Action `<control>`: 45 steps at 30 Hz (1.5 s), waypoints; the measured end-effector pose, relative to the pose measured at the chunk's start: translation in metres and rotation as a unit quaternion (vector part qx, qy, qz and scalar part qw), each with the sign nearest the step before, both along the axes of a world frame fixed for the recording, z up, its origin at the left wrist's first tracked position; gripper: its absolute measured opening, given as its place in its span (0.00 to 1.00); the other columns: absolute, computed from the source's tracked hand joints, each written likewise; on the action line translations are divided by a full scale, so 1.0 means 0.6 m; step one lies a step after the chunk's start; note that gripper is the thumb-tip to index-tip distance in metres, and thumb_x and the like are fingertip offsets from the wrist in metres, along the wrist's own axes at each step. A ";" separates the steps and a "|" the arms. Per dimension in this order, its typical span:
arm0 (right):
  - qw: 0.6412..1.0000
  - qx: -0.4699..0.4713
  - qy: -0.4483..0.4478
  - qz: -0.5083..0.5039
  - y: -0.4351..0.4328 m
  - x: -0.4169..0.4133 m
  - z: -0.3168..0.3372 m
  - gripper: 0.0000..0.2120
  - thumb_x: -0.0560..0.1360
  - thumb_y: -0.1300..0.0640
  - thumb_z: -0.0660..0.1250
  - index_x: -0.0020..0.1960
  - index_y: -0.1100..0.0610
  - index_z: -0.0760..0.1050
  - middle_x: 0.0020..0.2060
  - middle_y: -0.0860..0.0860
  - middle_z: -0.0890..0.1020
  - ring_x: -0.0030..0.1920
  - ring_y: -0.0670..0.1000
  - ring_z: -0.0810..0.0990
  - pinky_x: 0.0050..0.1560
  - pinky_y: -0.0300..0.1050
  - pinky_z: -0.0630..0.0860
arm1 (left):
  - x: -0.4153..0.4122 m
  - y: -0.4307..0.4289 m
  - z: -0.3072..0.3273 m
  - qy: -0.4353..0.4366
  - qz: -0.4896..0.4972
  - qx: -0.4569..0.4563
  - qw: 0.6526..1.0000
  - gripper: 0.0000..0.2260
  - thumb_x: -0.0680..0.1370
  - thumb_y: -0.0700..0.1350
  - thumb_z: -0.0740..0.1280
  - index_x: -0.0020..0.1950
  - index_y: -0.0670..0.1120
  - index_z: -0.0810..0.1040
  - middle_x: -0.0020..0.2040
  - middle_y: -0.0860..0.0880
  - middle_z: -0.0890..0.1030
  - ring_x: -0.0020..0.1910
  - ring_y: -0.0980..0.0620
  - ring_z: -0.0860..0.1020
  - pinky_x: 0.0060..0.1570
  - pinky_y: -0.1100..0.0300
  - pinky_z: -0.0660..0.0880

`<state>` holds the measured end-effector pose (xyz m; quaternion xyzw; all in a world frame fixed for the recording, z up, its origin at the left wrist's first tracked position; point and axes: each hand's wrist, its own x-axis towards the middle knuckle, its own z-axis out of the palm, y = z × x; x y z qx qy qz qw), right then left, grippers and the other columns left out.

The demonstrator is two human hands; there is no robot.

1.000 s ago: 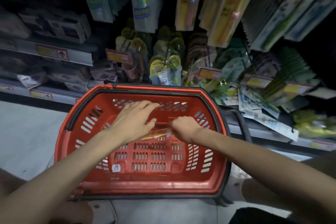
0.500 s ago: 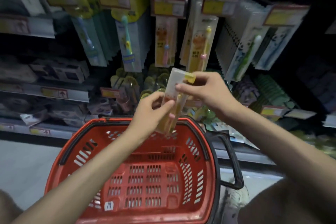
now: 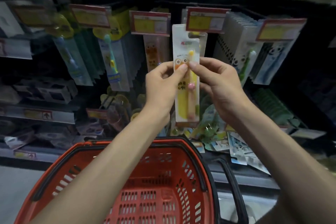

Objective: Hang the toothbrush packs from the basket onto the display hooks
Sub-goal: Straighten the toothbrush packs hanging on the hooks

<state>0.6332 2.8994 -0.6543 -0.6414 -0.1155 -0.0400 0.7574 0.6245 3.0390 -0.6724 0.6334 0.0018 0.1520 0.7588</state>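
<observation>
A yellow toothbrush pack with a cartoon face stands upright in front of the display. My left hand pinches its left edge and my right hand pinches its right edge, thumbs meeting at mid-height. The pack's top reaches the red-and-yellow price tag at the end of a display hook. Behind it hangs a matching pack, mostly hidden. The red basket sits below my forearms, and its visible floor shows no packs.
Rows of other toothbrush packs hang left and right under their own price tags. Lower shelves hold boxes and loose packets. A black handle sticks out at the basket's right side.
Both hands lifted the yellow pack out of the basket and raised it upright to the hook's price tag. My view tilted up from the basket to the display.
</observation>
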 end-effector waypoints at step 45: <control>0.987 -0.102 0.028 -0.120 0.005 0.047 -0.024 0.24 0.87 0.48 0.51 0.82 0.48 0.61 0.81 0.44 0.62 0.79 0.44 0.61 0.71 0.40 0.60 | 0.047 -0.014 -0.020 -0.022 0.010 0.118 0.993 0.23 0.87 0.59 0.53 0.81 0.53 0.66 0.76 0.58 0.72 0.74 0.62 0.68 0.72 0.65 0.64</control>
